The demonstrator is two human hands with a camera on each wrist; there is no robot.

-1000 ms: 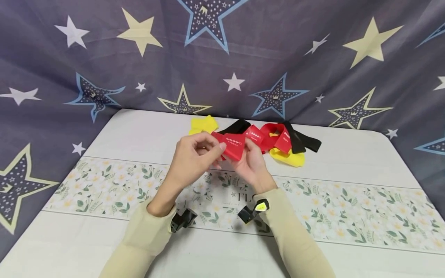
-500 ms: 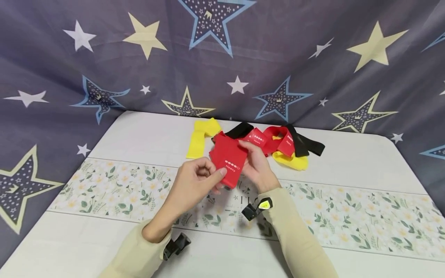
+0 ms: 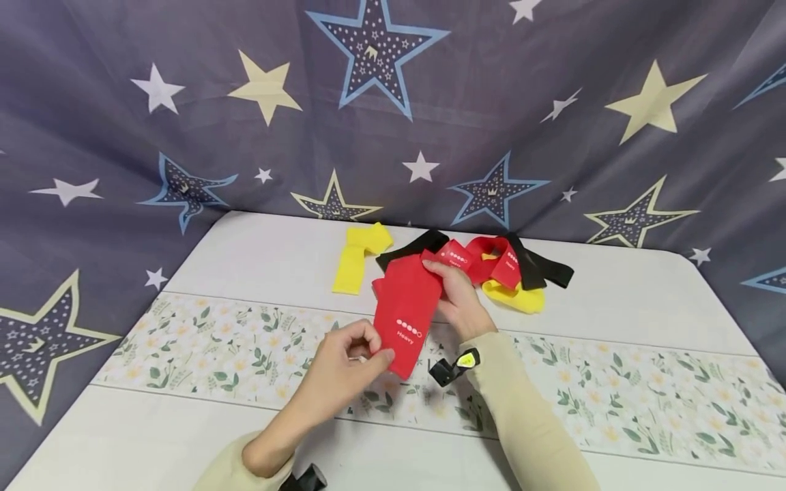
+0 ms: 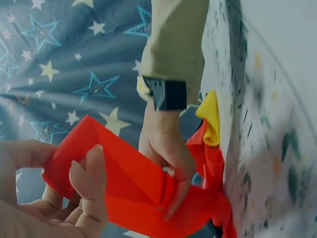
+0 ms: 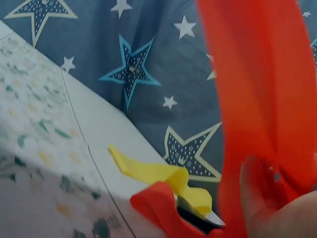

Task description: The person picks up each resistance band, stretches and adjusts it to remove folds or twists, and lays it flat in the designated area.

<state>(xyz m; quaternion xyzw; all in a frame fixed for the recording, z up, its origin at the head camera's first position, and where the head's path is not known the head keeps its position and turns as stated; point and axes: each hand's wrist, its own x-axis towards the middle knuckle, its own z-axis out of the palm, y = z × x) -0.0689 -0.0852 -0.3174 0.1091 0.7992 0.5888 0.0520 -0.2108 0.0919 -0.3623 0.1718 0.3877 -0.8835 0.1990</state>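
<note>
Red band (image 3: 402, 293), in left fingers (image 3: 374, 363), right fingers (image 3: 439, 267)

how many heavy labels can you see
3: first label on the held red band, second label right of it, third label farther right; more may be hidden.

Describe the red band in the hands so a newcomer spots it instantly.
Find the white table before the star-patterned curtain. Over its middle, the left hand pinches the lower end of a red band printed "Heavy", and the right hand grips its right edge. Only this one is held in both hands; the red loop farther right is in neither.
</note>
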